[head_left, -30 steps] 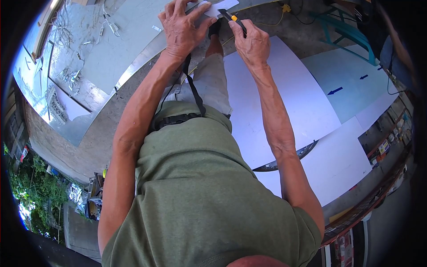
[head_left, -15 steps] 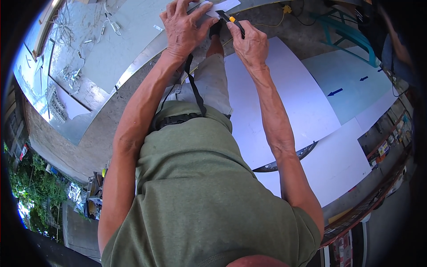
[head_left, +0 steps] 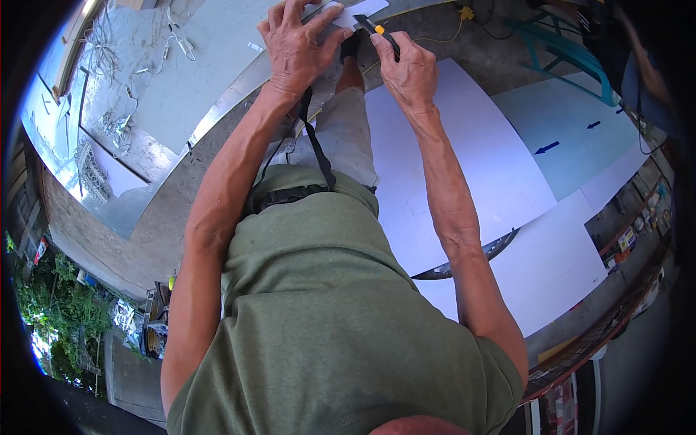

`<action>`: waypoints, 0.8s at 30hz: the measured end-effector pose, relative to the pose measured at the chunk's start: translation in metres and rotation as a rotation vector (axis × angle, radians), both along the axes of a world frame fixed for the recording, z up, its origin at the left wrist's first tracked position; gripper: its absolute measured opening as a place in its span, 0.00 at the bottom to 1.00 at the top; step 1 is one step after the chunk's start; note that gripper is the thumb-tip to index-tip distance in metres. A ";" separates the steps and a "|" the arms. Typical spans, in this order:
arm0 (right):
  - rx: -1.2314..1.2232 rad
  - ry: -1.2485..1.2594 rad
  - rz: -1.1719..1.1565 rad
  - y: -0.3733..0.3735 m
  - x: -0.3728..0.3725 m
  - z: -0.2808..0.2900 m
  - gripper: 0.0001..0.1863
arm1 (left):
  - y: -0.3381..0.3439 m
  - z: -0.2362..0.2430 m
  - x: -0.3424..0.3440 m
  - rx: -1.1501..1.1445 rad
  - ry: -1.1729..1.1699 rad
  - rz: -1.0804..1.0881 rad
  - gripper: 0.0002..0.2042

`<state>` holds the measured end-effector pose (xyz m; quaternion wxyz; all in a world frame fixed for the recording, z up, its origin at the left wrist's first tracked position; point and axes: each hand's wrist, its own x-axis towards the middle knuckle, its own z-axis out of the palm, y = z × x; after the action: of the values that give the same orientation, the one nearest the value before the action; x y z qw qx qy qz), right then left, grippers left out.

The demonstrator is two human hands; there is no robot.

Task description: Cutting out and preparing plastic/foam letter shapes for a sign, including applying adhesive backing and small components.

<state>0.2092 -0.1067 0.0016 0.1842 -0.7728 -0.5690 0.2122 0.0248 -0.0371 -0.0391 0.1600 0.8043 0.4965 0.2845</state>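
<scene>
At the top of the head view, my left hand [head_left: 297, 52] rests on a white strip [head_left: 371, 9] at the table's edge, fingers spread, with thumb and forefinger on either side of part of it. Just right of it, my right hand [head_left: 409, 71] is closed around a black and yellow utility knife [head_left: 380, 30]. The blade end of the knife points up and left, over or against the strip. Whether the blade touches the strip is too small to tell.
The metal-topped table [head_left: 210, 65] on the left bears tangled wires [head_left: 119, 127] and a coiled chain-like piece [head_left: 93, 170]. Large white sheets [head_left: 449, 159] lie to the right, beside a pale green sheet [head_left: 580, 138] with blue arrows. A teal stool [head_left: 565, 54] stands at the far right.
Almost nothing differs. My left hand and the knife's tip sit very slightly further left and up; both hands keep their grip and pose.
</scene>
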 end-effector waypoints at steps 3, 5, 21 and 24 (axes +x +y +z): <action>-0.026 0.016 -0.024 0.000 0.001 0.002 0.20 | 0.001 0.000 -0.001 0.010 0.020 -0.003 0.21; -0.012 0.009 -0.003 -0.002 -0.001 0.003 0.19 | 0.001 -0.001 -0.001 0.002 -0.006 0.002 0.21; -0.001 -0.022 -0.127 0.015 0.027 -0.002 0.21 | 0.000 -0.002 -0.001 0.000 -0.003 -0.002 0.20; 0.014 0.007 -0.106 0.014 0.027 -0.005 0.21 | 0.000 -0.001 -0.001 0.006 0.033 -0.012 0.20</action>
<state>0.2365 -0.0926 -0.0039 0.2025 -0.7998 -0.5283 0.2006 0.0239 -0.0376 -0.0403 0.1511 0.8124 0.4932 0.2719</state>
